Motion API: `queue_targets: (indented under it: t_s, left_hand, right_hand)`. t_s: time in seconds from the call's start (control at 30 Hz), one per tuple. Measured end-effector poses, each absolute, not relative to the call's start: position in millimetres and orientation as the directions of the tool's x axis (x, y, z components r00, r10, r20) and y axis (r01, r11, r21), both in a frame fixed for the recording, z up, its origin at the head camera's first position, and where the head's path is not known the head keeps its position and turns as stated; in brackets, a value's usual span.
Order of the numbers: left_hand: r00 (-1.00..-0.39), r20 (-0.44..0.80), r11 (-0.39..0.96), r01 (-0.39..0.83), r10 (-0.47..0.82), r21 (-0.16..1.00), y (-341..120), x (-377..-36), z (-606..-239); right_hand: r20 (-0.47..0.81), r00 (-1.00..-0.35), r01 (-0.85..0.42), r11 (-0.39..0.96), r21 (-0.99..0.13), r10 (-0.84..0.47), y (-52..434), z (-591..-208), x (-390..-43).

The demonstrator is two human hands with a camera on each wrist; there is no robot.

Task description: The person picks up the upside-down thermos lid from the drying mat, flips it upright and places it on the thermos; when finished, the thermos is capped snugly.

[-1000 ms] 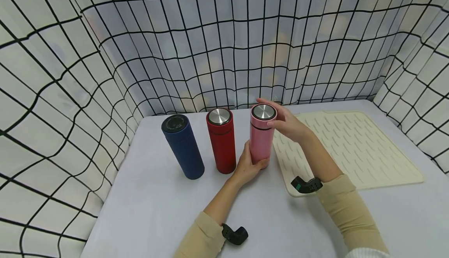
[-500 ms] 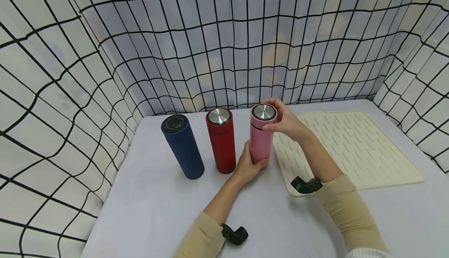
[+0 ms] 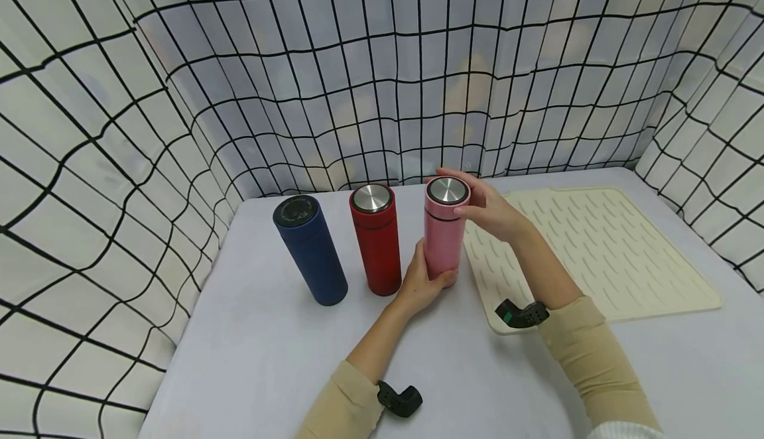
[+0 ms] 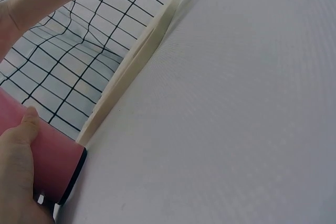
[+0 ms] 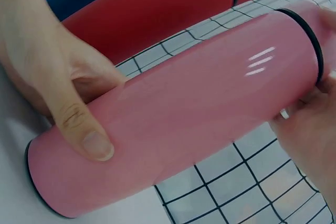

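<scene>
Right grip (image 3: pixel 486 210) has turned on the pink flask's lid (image 3: pixel 447 192); left grip (image 3: pixel 420 283) still clasps its base.

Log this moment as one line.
left hand: grips pink flask base | right hand: grips its lid | flask: upright on table

Both arms wear beige long sleeves (image 3: pixel 587 353) pushed up from the wrists, each wrist carrying a small black camera mount (image 3: pixel 521 314); hands are bare.
</scene>
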State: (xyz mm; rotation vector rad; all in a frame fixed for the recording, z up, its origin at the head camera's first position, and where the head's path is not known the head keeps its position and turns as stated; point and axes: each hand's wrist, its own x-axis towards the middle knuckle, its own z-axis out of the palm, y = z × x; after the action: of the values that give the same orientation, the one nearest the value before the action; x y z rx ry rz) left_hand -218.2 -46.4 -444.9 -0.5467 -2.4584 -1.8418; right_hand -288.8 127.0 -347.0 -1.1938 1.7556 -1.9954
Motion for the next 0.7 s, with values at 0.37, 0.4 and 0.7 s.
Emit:
queue_targets:
  t_s: [0.37,0.4,0.7]
  left_hand:
    - [-0.938,0.237,0.247,0.299,0.252,0.922,-45,-232,-470]
    - [-0.939,0.238,0.251,0.300,0.249,0.920,-45,-235,-475]
    - [-0.940,0.230,0.248,0.292,0.252,0.923,-46,-231,-468]
  right_hand:
    - [0.419,-0.677,-0.329,-0.260,-0.908,-0.605,123,-347,-288]
    - [0.410,-0.688,-0.329,-0.247,-0.912,-0.598,122,-347,-288]
    - [0.442,-0.635,-0.312,-0.314,-0.897,-0.633,123,-352,-291]
